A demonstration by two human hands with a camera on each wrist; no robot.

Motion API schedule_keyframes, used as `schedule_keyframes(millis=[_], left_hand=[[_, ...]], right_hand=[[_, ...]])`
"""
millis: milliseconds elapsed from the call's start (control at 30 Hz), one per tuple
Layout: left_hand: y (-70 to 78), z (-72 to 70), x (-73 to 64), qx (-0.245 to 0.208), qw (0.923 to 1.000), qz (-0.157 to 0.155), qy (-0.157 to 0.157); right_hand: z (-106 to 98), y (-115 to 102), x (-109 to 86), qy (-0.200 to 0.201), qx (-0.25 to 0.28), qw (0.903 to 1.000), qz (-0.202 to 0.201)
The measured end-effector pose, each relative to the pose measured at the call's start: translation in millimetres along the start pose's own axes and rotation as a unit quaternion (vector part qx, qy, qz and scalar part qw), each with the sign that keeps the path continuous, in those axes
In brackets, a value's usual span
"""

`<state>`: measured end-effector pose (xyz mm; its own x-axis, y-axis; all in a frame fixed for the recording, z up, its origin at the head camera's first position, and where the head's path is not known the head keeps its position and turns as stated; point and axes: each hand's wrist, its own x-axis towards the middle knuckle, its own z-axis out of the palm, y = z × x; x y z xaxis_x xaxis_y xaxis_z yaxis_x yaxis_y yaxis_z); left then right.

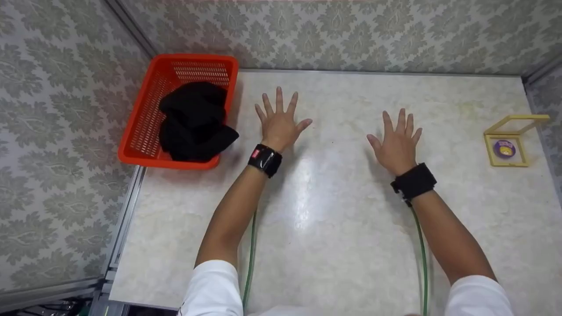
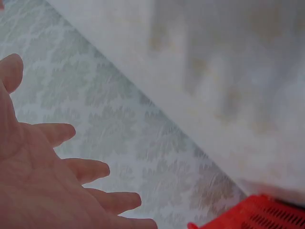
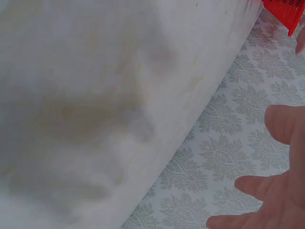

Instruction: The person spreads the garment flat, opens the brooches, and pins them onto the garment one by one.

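My left hand (image 1: 280, 128) is held palm down over the table with its fingers spread and nothing in them. To its left stands an orange-red plastic basket (image 1: 139, 114) holding a bundle of black cloth (image 1: 195, 120), one corner of which hangs over the rim. The right hand (image 1: 397, 147) also has spread fingers and holds nothing. Both wrist views show bare palms, the left hand (image 2: 43, 176) and the right hand (image 3: 281, 191), raised off the tabletop. Farther right, a small yellow frame-like case (image 1: 508, 165) stands with its lid up, a purple and yellow round piece (image 1: 504, 149) inside.
The pale marbled table (image 1: 333, 245) meets patterned walls (image 1: 307, 35) at the back and both sides. Green cables (image 1: 424, 263) run from the black wrist straps (image 1: 413, 182) toward the near edge. The basket occupies the back left corner.
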<state>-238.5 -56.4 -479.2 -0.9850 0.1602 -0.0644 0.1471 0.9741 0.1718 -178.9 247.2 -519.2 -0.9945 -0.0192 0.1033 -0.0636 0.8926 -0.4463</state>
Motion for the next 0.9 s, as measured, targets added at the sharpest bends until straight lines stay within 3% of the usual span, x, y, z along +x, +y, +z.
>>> schedule_keyframes(millis=[233, 433, 533, 667, 900], left_hand=[[-31.6, -44.4, 2.7, 0.004, 0.9995, -0.013, 0.028], [-74.7, -78.2, 3.5, 0.001, 0.9971, -0.061, 0.047], [-99.5, -91.6, 5.4, 0.007, 0.9953, -0.094, 0.023], [-132.1, -102.5, 7.7, 0.028, 0.9907, -0.13, -0.032], [-177.2, -97.5, 9.5, 0.053, 0.9761, -0.164, -0.132]], right_hand=[[0.6, 1.8, -3.4, 0.003, 0.0, 1.0, -0.003], [3.5, 3.4, -6.8, 0.006, -0.004, 1.0, -0.002], [5.9, 5.3, -6.0, 0.001, -0.012, 0.9999, 0.003], [7.1, 6.9, -6.0, -0.007, -0.015, 0.9998, 0.006], [5.3, 11.8, -9.3, -0.007, -0.019, 0.9997, 0.013]])
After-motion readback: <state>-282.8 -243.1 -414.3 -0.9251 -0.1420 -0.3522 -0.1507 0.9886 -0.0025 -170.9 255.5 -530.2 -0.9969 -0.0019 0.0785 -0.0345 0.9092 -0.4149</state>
